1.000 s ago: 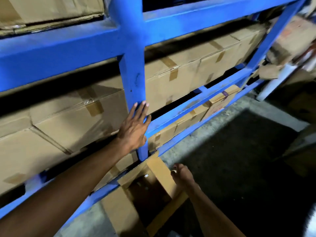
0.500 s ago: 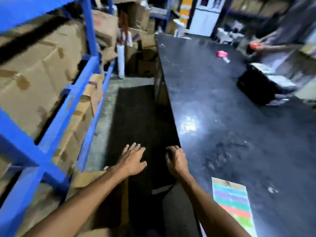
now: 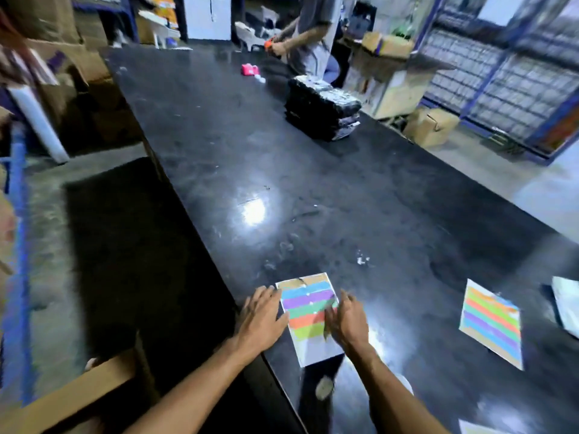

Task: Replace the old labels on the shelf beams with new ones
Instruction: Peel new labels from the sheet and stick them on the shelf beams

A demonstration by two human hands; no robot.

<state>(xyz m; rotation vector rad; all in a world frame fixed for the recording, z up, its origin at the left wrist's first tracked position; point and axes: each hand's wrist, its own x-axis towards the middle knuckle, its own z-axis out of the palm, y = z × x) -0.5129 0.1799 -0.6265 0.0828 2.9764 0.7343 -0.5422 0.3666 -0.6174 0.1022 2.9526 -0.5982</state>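
- A sheet of coloured label strips lies flat at the near left edge of the black tabletop, its white lower end reaching close to that edge.
- The left hand rests at the sheet's left border, fingers straight and spread, gripping nothing; the palm overhangs the tabletop's left edge.
- The right hand lies over the sheet's right border, fingers loosely extended on the strips, holding nothing.
- A second label sheet lies well apart to the right, near the tabletop's near right side; a white sheet sits just beyond it at the right edge.
- A black wrapped bundle stands toward the far right edge, and a small pink object lies near the far end.
- Between the bundle and the near sheets the tabletop is bare and glossy.
- Another person stands at the far right edge.
- A blue shelf beam runs down the left, across a dark floor aisle from the tabletop.
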